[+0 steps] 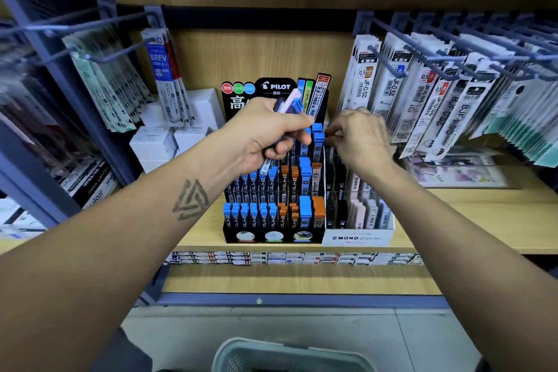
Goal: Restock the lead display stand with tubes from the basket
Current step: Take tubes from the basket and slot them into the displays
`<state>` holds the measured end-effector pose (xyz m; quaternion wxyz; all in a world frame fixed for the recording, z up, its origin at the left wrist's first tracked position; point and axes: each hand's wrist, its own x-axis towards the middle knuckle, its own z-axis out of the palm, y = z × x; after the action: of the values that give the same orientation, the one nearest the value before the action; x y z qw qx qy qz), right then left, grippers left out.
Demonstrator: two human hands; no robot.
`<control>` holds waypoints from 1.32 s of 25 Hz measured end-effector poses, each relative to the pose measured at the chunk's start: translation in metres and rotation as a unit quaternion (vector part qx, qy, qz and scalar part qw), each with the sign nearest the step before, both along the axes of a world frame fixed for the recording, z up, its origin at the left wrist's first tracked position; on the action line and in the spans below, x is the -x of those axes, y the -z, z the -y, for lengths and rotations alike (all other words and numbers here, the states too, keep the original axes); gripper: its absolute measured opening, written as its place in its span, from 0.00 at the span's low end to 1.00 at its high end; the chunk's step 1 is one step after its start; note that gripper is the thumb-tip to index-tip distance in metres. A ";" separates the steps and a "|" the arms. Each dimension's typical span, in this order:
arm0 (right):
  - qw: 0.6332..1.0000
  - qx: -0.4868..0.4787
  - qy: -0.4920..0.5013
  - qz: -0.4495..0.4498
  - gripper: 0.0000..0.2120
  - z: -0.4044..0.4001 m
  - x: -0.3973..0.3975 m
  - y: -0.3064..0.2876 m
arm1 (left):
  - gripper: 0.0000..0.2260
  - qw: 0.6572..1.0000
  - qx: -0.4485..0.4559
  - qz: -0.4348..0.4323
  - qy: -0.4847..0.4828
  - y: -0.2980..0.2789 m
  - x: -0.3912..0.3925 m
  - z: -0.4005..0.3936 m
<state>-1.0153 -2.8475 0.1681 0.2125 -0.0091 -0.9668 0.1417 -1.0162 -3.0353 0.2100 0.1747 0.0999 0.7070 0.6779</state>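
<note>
The black Pilot lead display stand [273, 237] sits on the wooden shelf, its tiers filled with blue-capped and orange-capped lead tubes [262, 216]. My left hand [271, 133] hovers over the stand's upper rows, shut on a bundle of lead tubes [291, 103] that sticks out above and below the fist. My right hand [360, 142] is at the stand's upper right, next to the back row of the white Mono lead stand [357, 237]; its fingertips pinch something small that I cannot make out. The grey basket [290, 355] is on the floor at the bottom edge.
Packets of pen refills hang on hooks at the left [114, 81] and right [453, 93]. White boxes [169, 136] stand left of the display. A row of small boxes [296, 258] lines the shelf below. The shelf front edge [302, 300] lies above the basket.
</note>
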 end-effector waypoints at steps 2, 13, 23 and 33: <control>1.000 -0.016 -0.011 0.001 0.06 -0.003 0.001 0.002 | 0.08 1.000 0.006 -0.001 0.003 -0.001 -0.001 0.000; 0.807 0.555 -0.169 0.110 0.06 -0.006 -0.041 -0.025 | 0.14 0.995 0.033 0.071 0.059 0.011 -0.013 -0.011; 0.782 0.583 -0.176 0.134 0.13 -0.012 -0.056 -0.032 | 0.18 0.996 0.028 0.073 0.029 0.011 -0.021 -0.019; 0.720 0.667 -0.131 0.141 0.10 -0.012 -0.058 -0.035 | 0.08 1.000 -0.014 -0.002 0.012 0.007 -0.016 -0.013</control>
<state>-0.9573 -2.8359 0.2032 -0.0085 -0.0415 -0.6325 0.7734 -1.0000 -3.0221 0.2030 0.1801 0.1126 0.6964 0.6855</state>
